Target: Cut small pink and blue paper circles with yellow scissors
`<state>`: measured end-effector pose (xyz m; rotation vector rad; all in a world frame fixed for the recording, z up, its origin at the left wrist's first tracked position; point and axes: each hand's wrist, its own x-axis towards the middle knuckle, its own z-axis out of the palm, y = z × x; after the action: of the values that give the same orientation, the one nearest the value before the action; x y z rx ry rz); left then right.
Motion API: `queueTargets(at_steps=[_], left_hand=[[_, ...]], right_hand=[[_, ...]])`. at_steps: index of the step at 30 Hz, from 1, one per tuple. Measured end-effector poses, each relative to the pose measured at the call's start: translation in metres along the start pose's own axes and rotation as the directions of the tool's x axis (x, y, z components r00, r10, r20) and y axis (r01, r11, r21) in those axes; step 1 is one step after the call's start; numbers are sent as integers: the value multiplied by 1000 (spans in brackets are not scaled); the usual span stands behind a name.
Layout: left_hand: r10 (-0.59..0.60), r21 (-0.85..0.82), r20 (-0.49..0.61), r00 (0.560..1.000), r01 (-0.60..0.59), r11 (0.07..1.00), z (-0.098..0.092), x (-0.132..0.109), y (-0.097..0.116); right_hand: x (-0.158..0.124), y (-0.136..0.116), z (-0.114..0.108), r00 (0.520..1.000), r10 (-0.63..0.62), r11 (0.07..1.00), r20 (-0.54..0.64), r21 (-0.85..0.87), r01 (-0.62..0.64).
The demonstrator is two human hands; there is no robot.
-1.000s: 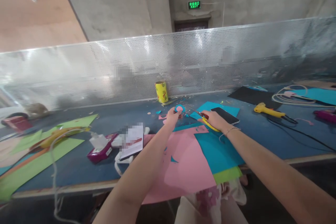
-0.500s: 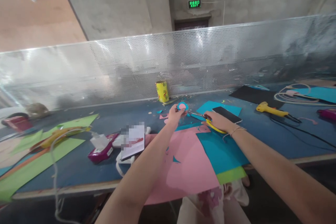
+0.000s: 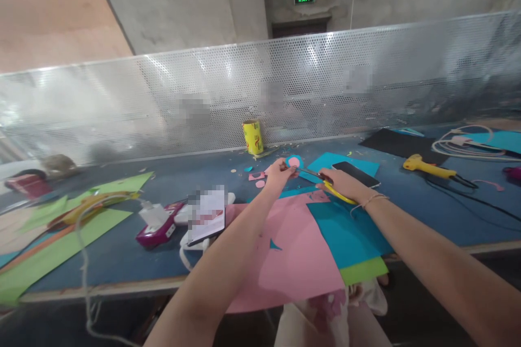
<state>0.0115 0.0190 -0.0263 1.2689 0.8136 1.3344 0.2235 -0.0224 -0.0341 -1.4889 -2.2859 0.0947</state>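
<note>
Between the fingers of my left hand [image 3: 280, 171] is a small round paper piece [image 3: 293, 162], pink in the middle with a blue rim. My right hand [image 3: 341, 184] grips yellow-handled scissors [image 3: 341, 194], whose blades point left and reach the lower edge of the round piece. Whether the blades are parted is too small to tell. Below my hands lies a large pink sheet [image 3: 293, 255] with a blue scrap [image 3: 275, 245] on it. A blue sheet [image 3: 345, 233] lies beside it, partly under the pink one. Small pink cut-offs [image 3: 256, 176] lie left of my left hand.
A dark phone [image 3: 356, 173] rests by my right hand, and a lit tablet-like screen [image 3: 207, 214] stands left. Glue guns [image 3: 427, 167] with cables, a purple power strip [image 3: 160, 227] and a yellow roll [image 3: 253, 137] occupy the table. A perforated metal panel [image 3: 228, 92] borders the back.
The view has shifted slightly. My left hand has turned the round piece a little and moved slightly right, uncovering more of the pink cut-offs. My right hand still holds the scissors against it.
</note>
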Motion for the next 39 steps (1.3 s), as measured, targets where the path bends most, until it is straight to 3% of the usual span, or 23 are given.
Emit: queueTargets(at_steps=[22, 27, 31, 33, 36, 39], left_hand=[[-10, -36, -31, 999, 9, 999, 10, -7, 7], [-78, -104, -26, 997, 75, 992, 11, -9, 9], [-108, -153, -62, 992, 97, 983, 12, -10, 14], [-86, -171, -81, 993, 71, 983, 13, -10, 17], [-37, -199, -107, 994, 15, 980, 15, -11, 21], [-14, -214, -134, 991, -15, 977, 18, -14, 25]], right_hand=[[-3, -4, -3, 999, 34, 998, -9, 49, -33], [-1, -1, 1, 995, 28, 984, -100, 176, -10], [-1, -6, -1, 977, 136, 886, -165, 461, -45], [-4, -11, -3, 972, 220, 778, -81, 615, -125], [-8, -20, -6, 971, 239, 653, 31, 734, -184], [-10, -26, -9, 978, 201, 679, 47, 713, -174]])
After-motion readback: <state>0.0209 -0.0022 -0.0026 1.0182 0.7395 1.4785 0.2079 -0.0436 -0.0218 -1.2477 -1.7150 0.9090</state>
